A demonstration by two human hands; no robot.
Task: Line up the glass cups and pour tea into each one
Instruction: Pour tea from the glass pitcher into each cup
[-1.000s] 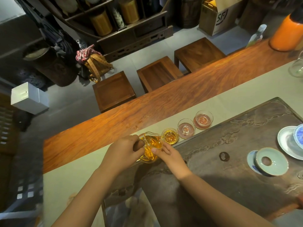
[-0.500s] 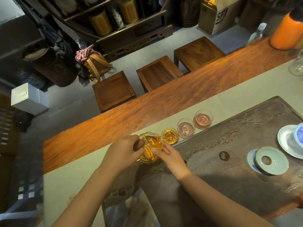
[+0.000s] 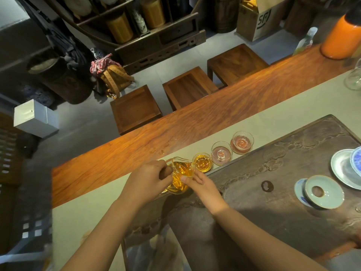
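Observation:
A glass pitcher (image 3: pixel 180 174) of amber tea is tilted above the table's grey runner. My left hand (image 3: pixel 148 179) grips its handle from the left. My right hand (image 3: pixel 203 185) touches its right side with the fingertips. Three small glass cups stand in a diagonal row beyond the spout. The nearest cup (image 3: pixel 202 164) holds amber tea and sits right by the spout. The middle cup (image 3: pixel 221 155) and the far cup (image 3: pixel 241 144) look pinkish, with no amber tea in them. Another cup under the pitcher is mostly hidden.
A dark carved tea tray (image 3: pixel 283 192) lies right of the cups, bearing a pale lid on a saucer (image 3: pixel 321 192) and a blue-and-white bowl on a plate (image 3: pixel 345 169). An orange flask (image 3: pixel 341 36) and clear glass (image 3: pixel 354 79) stand far right. Wooden stools (image 3: pixel 134 109) sit beyond the table.
Hardly anything differs; both hands keep the pitcher tilted in the same place beside the nearest cup.

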